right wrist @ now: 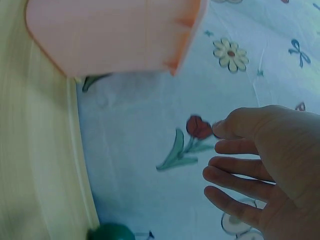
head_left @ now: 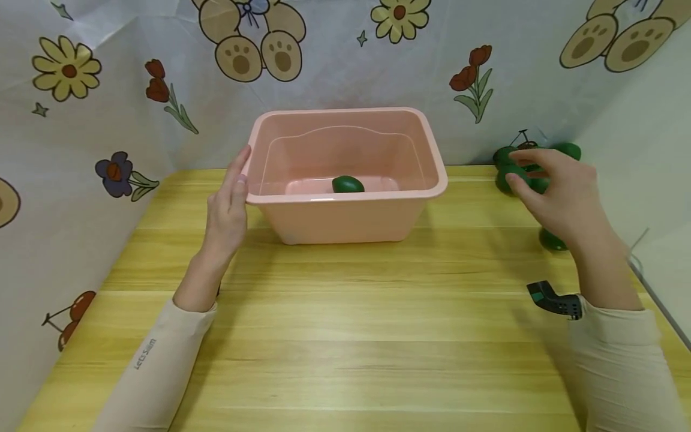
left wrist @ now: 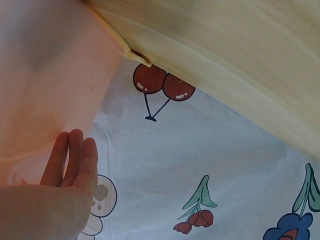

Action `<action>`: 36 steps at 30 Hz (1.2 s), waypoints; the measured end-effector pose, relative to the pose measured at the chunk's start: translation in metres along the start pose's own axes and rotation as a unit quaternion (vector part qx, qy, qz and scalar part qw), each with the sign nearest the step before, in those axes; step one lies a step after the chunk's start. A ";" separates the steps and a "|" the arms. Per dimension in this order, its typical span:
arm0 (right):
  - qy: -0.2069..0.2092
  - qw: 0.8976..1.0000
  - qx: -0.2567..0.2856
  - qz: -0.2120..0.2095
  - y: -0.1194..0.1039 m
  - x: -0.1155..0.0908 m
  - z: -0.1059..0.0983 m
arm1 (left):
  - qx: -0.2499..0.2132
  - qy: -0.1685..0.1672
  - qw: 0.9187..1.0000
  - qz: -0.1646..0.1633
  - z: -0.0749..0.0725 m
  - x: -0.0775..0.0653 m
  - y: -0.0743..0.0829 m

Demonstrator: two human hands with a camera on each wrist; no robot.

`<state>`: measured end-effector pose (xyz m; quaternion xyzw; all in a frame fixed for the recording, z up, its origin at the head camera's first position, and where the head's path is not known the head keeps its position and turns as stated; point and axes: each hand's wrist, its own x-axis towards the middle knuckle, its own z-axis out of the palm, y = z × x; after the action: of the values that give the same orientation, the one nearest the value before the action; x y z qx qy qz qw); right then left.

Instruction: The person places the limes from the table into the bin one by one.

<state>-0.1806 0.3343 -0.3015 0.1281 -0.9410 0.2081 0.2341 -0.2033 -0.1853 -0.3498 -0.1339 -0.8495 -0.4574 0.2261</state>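
A pink plastic bin [head_left: 345, 219] stands on the wooden table, with one glossy dark green oval fruit [head_left: 348, 184] on its floor. Against the bin's left outer side rests my left hand [head_left: 228, 213], its fingers straight along the wall in the left wrist view. On the right, my right hand [head_left: 567, 189] hovers over a cluster of several green oval fruits [head_left: 506, 180], thumb and fingers apart with nothing between them. The hand partly hides the cluster. Another green fruit [head_left: 552, 240] lies nearer, below the wrist.
Behind the wooden table [head_left: 345, 336] hangs a white cloth [head_left: 335, 84] printed with flowers, cherries and bear paws. It also runs down the left side. A dark strap piece [head_left: 556, 301] sticks out from the right sleeve. A pale surface [head_left: 648, 180] borders the table's right edge.
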 end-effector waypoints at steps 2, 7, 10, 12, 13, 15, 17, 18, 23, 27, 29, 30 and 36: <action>-0.006 1.000 -0.006 0.019 0.011 -0.006 -0.007 | 0.000 0.000 1.000 0.002 0.000 0.000 0.000; -0.031 0.997 -0.028 0.072 0.034 -0.018 -0.021 | 0.000 0.001 1.000 0.000 0.001 0.001 0.001; -0.048 0.993 -0.041 0.098 0.044 -0.024 -0.027 | 0.000 0.001 1.000 -0.004 0.000 0.001 0.001; -0.057 0.991 -0.047 0.110 0.051 -0.029 -0.030 | 0.000 0.000 1.000 -0.007 -0.001 0.001 0.001; -0.058 0.991 -0.051 0.111 0.054 -0.032 -0.031 | 0.001 0.000 1.000 -0.008 -0.001 0.001 0.001; -0.061 0.990 -0.054 0.117 0.061 -0.037 -0.034 | 0.000 0.000 1.000 -0.008 -0.001 0.000 0.001; -0.065 0.988 -0.056 0.125 0.067 -0.042 -0.036 | -0.002 -0.002 1.000 -0.008 -0.001 0.000 0.001; -0.067 0.988 -0.056 0.129 0.070 -0.043 -0.038 | -0.004 -0.002 1.000 -0.007 -0.001 0.000 0.001; -0.100 0.983 -0.060 0.138 0.083 -0.049 -0.039 | -0.008 -0.004 1.000 -0.008 0.000 0.000 0.003; -0.140 0.980 -0.056 0.129 0.093 -0.051 -0.031 | -0.005 -0.002 1.000 -0.009 -0.001 0.000 0.003; -0.156 0.977 -0.061 0.129 0.098 -0.053 -0.027 | -0.007 -0.002 1.000 -0.007 -0.001 -0.001 0.003; -0.162 0.976 -0.065 0.130 0.101 -0.054 -0.026 | -0.007 -0.002 1.000 -0.007 -0.001 -0.001 0.003; -0.213 0.964 -0.069 0.146 0.117 -0.059 -0.021 | -0.007 -0.001 1.000 -0.004 0.000 0.000 0.002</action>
<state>-0.1609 0.4552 -0.3525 0.0144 -0.9896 0.1429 0.0041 -0.2023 -0.1841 -0.3490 -0.1328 -0.8469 -0.4645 0.2222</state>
